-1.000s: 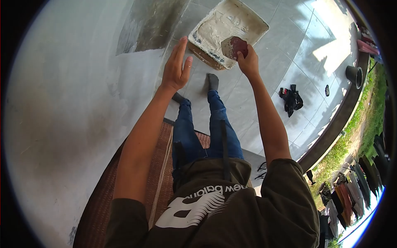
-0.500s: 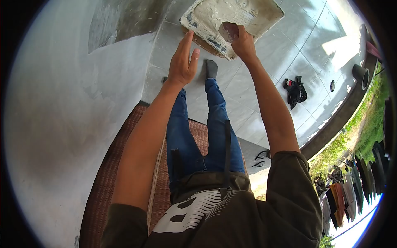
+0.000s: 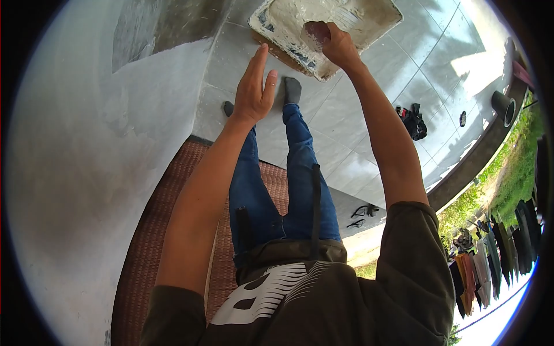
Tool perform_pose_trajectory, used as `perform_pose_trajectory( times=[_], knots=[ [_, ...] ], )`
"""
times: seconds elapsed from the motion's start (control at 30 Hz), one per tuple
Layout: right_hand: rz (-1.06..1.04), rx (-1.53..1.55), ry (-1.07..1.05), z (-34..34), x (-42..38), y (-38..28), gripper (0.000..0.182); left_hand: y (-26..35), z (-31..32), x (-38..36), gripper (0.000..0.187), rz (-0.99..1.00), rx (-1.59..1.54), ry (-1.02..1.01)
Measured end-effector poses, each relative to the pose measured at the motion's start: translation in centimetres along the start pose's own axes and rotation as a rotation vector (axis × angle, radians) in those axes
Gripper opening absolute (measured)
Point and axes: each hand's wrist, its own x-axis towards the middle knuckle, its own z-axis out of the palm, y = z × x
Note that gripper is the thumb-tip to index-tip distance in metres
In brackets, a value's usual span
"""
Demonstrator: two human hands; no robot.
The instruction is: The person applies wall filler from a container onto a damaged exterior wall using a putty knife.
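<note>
My right hand [image 3: 341, 47] is closed around a flat reddish scraper [image 3: 315, 36] smeared with pale paste. The scraper overlaps the near part of a white-rimmed tray [image 3: 382, 34], which holds thick cream-coloured plaster [image 3: 300, 10]. To the left, my left hand [image 3: 254, 86] is held out with fingers straight and thumb apart, nothing in it. Its fingertips come close to the tray's left corner. A brown board-like edge [image 3: 283, 57] shows beneath the tray.
A wall [image 3: 115, 144] with a darker unfinished patch [image 3: 184, 26] runs along the left. Woven matting [image 3: 167, 196] lies by my legs. On the tiled floor [image 3: 340, 121] sit a black crumpled bundle [image 3: 413, 122] and sandals [image 3: 359, 217]. Clothes [image 3: 479, 265] hang outside at right.
My right hand and the scraper have shifted slightly up and left over the tray. The left hand stays nearly still, and the view has tilted a little.
</note>
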Motion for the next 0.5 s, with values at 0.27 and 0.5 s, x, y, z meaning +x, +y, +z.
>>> perform_pose_trajectory(
  times=[0.27, 0.5],
  knots=[
    [-0.047, 0.017, -0.143, -0.2, 1.6, 1.1, 0.035, -0.1, 0.2, -1.0, 0.057, 0.003, -0.020, 0.023],
    [-0.025, 0.067, -0.157, 0.7, 1.5, 1.5, 0.037, 0.1, 0.2, -1.5, 0.057, -0.026, -0.009, 0.027]
  ],
)
